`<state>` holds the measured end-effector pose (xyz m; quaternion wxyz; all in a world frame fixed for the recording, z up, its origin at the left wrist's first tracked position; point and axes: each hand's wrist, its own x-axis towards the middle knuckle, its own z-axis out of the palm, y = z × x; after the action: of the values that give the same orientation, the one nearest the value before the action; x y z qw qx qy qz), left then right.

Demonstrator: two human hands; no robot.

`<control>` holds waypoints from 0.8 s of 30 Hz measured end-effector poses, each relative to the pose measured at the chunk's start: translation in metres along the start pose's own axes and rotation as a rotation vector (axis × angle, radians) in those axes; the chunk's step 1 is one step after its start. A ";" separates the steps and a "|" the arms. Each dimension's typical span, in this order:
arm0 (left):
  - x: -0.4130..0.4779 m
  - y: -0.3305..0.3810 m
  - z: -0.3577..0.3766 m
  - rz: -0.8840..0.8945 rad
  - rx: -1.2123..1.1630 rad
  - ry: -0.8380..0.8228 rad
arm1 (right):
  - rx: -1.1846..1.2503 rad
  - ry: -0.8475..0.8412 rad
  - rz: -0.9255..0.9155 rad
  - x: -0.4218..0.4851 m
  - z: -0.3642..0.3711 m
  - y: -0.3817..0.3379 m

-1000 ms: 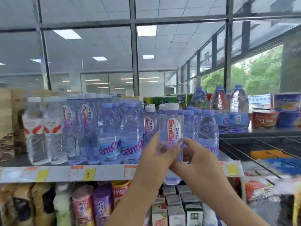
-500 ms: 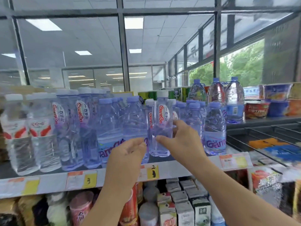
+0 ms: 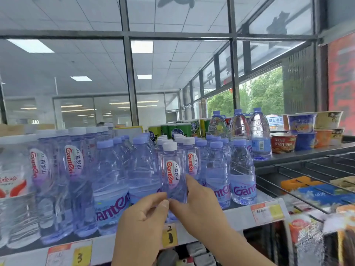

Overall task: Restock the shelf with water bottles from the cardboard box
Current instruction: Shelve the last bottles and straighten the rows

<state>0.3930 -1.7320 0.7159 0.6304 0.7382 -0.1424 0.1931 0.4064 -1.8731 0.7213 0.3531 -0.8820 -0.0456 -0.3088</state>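
While both our hands meet low at the front of the shelf, the small clear plastic water bottle with the white cap and red-lettered oval label (image 3: pixel 172 169) stands upright on the grey metal shelf (image 3: pixel 240 217), right at the near edge. Our right hand (image 3: pixel 199 206) wraps the bottle's lower right side, thumb up along the plastic, fingers grasping it. Our left hand (image 3: pixel 146 221) sits just beside it on the left, fingers loosely curled, thumb tip touching the base of the bottle; whether it truly grips, we cannot tell.

Behind this bottle runs a row of matching white-capped small bottles (image 3: pixel 190 156) going far back. To the left stand larger clear bottles with lilac caps and purple lettering (image 3: pixel 109 189), touching one another, and further left taller white-capped bottles with the same oval label (image 3: pixel 75 169). To the right, two more rows of lilac-capped bottles (image 3: pixel 242 169) fill the shelf's end. At the far right, three big water jugs with blue labels (image 3: pixel 259 135) stand beside red and blue instant noodle bowls (image 3: pixel 284 141). Along the shelf's front lip, an orange and yellow price tag (image 3: pixel 267 212) sits near right, and a yellow tag marked with a 2 (image 3: pixel 170 235) shows between our wrists.
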 end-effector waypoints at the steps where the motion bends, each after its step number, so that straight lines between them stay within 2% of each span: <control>1: 0.000 0.001 0.001 0.003 0.021 0.015 | 0.012 -0.006 -0.002 -0.001 0.000 0.001; 6: 0.000 0.014 0.009 0.101 0.132 0.057 | 0.066 -0.035 -0.056 0.005 -0.024 0.007; 10: 0.005 0.027 0.016 0.212 0.179 0.017 | 0.018 0.233 -0.132 0.034 -0.059 -0.001; 12: 0.008 0.028 0.019 0.225 0.177 0.005 | -0.046 0.264 -0.185 0.055 -0.072 -0.011; 16: 0.007 0.018 0.028 0.166 0.127 -0.029 | -0.260 0.115 -0.180 0.094 -0.077 -0.023; 19: 0.005 0.007 0.030 0.158 0.125 -0.025 | -0.280 -0.015 -0.136 0.107 -0.073 -0.027; 24: 0.005 -0.004 0.027 0.138 0.120 -0.025 | -0.252 -0.018 -0.091 0.113 -0.072 -0.026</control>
<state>0.4023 -1.7578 0.7117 0.5686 0.7654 -0.1891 0.2349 0.4533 -1.9158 0.8425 0.2249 -0.9190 -0.0497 -0.3198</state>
